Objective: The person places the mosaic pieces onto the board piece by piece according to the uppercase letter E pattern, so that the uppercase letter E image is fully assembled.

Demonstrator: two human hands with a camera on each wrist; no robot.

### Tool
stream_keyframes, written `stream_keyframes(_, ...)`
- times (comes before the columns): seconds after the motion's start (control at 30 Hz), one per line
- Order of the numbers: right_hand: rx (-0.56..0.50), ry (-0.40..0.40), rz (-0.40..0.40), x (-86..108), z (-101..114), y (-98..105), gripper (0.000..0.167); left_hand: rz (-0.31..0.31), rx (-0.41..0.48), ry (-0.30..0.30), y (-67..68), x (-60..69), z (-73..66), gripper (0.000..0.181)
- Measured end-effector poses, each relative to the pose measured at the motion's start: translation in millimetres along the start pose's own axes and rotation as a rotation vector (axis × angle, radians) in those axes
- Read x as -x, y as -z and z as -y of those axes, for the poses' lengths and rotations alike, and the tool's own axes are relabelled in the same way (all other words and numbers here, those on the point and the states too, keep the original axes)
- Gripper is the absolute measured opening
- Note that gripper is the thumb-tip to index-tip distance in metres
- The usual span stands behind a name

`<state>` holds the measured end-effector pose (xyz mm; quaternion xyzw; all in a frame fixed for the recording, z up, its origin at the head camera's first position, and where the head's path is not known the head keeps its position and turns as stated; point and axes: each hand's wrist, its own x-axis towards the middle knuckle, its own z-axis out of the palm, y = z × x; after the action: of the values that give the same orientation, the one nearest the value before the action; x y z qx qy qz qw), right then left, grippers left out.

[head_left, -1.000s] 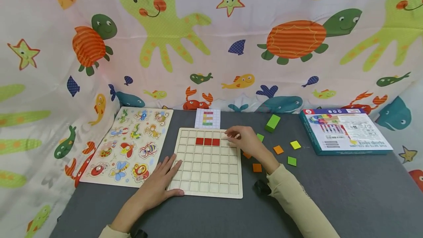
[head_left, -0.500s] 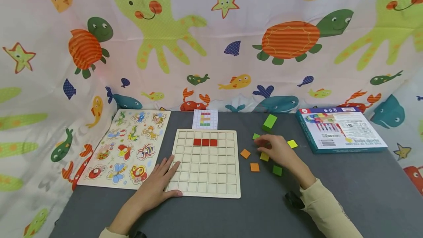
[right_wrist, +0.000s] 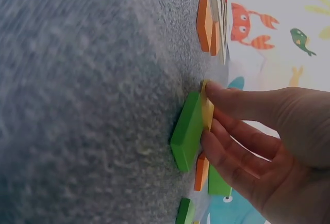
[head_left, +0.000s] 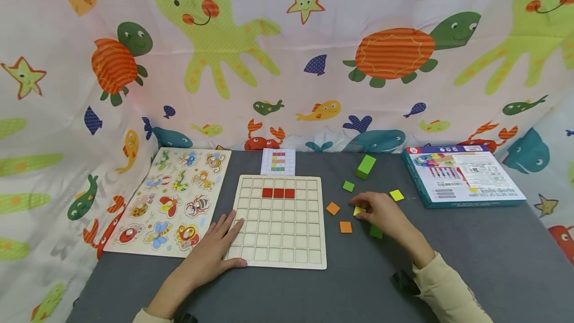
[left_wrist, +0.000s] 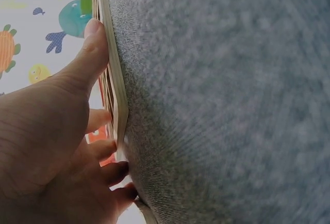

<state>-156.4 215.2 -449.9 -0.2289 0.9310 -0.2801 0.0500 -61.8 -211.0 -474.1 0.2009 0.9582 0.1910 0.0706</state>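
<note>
Right hand: the yellow tile [head_left: 358, 211] is pinched at its edges by the right hand [head_left: 381, 212], the thumb [right_wrist: 242, 101] set against one side and a finger [right_wrist: 227, 161] against the opposite side.

Yellow tile: it is found to the right of the board [head_left: 280, 229], at the tips of the thumb and finger, on the side of the hand that is turned toward the board. It is square, so no long axis is offered.

Nearer hand: the tile is reached by the right hand alone; from the left hand [head_left: 213, 245] it is separated by the full width of the board.

Between tile and board: two orange tiles [head_left: 345, 227] are passed on a straight line leftward.

Left hand: its fingers are spread and laid straight over the board's near left corner; nothing is grasped.

Board: the red tiles [head_left: 278, 193], three in a row, are seated in the second row from the back.

Green tiles: one green tile [head_left: 348, 186] is placed behind the yellow tile; a near green tile [head_left: 376, 232] is partly covered by the right hand. Whether the near green tile is touched by the yellow tile cannot quite be judged from the edge-on wrist view.

Card: the card [head_left: 278, 162], printed with coloured squares, is laid just behind the board.
</note>
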Motion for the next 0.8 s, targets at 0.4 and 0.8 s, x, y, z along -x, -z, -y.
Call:
stream_keyframes(0.4, 0.004, 0.006, 0.017, -3.9, 6.3, 2.3, 0.029, -0.007, 0.008, 0.001, 0.7, 1.6, 0.1, 0.096)
stream_keyframes(0.8, -0.002, 0.016, 0.049, -9.8, 11.0, 8.9, 0.028, -0.018, 0.009, -0.004, 2.1, 2.8, -1.4, 0.094)
